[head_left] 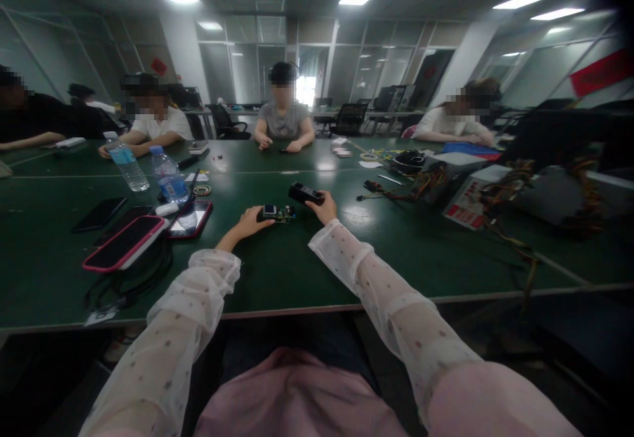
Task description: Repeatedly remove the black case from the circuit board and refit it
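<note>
My left hand (251, 223) grips the left end of a small circuit board (283, 214), low over the green table (277, 272). The board carries a dark square part with a pale edge and several small components. To the right, my right hand (325, 208) is closed on the near end of a black rectangular case (303, 193), which is tilted above the table. The case and the board are close together but apart. Whether the board touches the tabletop, I cannot tell.
Left of me lie a pink-edged phone (123, 242), a red-edged tablet (191, 219), a dark phone (100, 214) and cables. Two water bottles (129, 166) stand behind them. At right are metal power supply boxes (475, 199) with bundled wires (426, 183). Several people sit around the table.
</note>
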The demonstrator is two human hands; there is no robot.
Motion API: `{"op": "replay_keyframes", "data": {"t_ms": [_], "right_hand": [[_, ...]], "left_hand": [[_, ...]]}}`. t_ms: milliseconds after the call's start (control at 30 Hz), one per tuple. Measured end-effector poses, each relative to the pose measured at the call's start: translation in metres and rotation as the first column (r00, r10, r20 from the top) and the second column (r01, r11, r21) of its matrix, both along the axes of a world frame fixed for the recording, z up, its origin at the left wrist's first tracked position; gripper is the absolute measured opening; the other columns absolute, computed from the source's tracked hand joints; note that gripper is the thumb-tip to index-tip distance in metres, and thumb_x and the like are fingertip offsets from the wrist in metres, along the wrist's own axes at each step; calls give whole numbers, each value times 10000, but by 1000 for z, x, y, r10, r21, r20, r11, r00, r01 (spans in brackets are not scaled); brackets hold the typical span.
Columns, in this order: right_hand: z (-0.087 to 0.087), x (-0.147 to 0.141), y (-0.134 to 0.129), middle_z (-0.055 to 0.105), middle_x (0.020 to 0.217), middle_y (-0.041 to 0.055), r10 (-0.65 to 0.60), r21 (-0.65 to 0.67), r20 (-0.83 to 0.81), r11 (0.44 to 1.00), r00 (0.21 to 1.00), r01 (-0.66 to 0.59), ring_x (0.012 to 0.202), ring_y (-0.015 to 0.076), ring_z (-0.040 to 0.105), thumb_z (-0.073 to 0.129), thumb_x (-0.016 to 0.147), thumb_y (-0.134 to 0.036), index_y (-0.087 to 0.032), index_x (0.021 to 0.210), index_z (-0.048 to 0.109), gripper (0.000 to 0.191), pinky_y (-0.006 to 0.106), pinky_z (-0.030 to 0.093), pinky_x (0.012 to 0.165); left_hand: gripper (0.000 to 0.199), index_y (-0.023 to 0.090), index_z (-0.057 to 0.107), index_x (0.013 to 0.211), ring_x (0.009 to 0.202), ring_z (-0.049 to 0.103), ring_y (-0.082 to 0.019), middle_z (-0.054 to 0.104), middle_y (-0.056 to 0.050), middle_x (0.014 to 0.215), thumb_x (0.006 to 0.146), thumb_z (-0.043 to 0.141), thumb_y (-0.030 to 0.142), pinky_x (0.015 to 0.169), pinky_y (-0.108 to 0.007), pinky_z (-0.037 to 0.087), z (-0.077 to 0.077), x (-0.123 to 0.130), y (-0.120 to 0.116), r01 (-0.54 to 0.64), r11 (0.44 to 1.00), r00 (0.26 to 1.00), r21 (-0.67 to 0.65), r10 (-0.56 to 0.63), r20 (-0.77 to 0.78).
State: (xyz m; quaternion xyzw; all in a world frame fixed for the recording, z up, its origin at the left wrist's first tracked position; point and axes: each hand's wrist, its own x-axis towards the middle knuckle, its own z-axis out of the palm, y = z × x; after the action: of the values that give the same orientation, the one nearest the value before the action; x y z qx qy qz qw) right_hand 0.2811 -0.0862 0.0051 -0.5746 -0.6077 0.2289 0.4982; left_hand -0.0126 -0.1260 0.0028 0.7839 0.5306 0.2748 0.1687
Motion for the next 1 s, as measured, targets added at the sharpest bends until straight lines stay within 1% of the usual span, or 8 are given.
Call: {"op": "replay_keyframes", "data": {"t_ms": [100,167,267,367,500,733,867,1000], "right_hand": [[4,1,-4,689,1076,86,74,-36,29,997,997,-73,1036,281,649,766,682,-388,-239,1151,547,538,451,506,922],[4,-2,-6,693,1072,81,22,-17,56,1000,998,-22,1038,276,654,769,690,-361,-242,1140,556,512,452,508,926],[1,-6,-6,697,1066,71,-113,30,109,993,988,110,1030,262,661,781,691,-334,-234,1125,568,494,450,509,931],[-4,-8,-4,694,1075,75,-157,47,166,987,973,151,1022,257,663,787,693,-353,-224,1128,573,501,455,509,932],[-7,-7,-1,694,1055,74,-142,53,180,990,973,134,1005,260,668,783,697,-375,-232,1142,570,513,455,515,918],[-9,-5,1,685,1035,77,-106,19,255,994,961,105,976,259,661,773,708,-405,-224,1178,560,547,459,502,913],[-8,-6,-2,672,1081,92,-86,-4,300,996,950,92,1033,278,631,772,718,-382,-230,1193,559,542,468,482,929],[-8,-6,-3,642,1149,117,-80,20,344,997,936,78,1128,319,565,789,696,-366,-229,1247,526,626,508,456,951]], "left_hand": [[712,182,538,1287,1202,516,-315,574,-136,1290,755,660,640,1020,-451,399,-2,-1,2,9,1000,1000,14,-9,11],[707,185,546,1276,1189,524,-314,583,-130,1275,738,688,622,1010,-455,411,-3,-1,3,14,999,1000,38,-14,-2],[671,185,555,1264,1182,525,-309,592,-122,1261,742,704,581,1006,-450,418,-3,-2,4,28,995,998,94,-23,-54],[640,174,555,1265,1188,517,-314,593,-129,1254,784,660,584,1002,-445,419,-4,-3,3,49,988,992,146,-30,-125],[615,183,553,1263,1192,510,-319,588,-129,1256,835,574,624,990,-461,421,-7,-6,3,53,987,984,153,-25,-178],[625,188,561,1240,1193,500,-320,583,-129,1265,821,565,652,992,-463,415,-7,-10,5,57,989,983,138,-32,-182],[629,186,568,1232,1192,498,-324,582,-132,1267,819,556,661,1003,-470,404,-7,-12,5,72,990,980,121,-47,-192],[654,183,569,1242,1213,484,-327,569,-134,1297,817,546,679,1009,-471,398,-10,-14,8,76,990,981,122,-52,-188]]}}
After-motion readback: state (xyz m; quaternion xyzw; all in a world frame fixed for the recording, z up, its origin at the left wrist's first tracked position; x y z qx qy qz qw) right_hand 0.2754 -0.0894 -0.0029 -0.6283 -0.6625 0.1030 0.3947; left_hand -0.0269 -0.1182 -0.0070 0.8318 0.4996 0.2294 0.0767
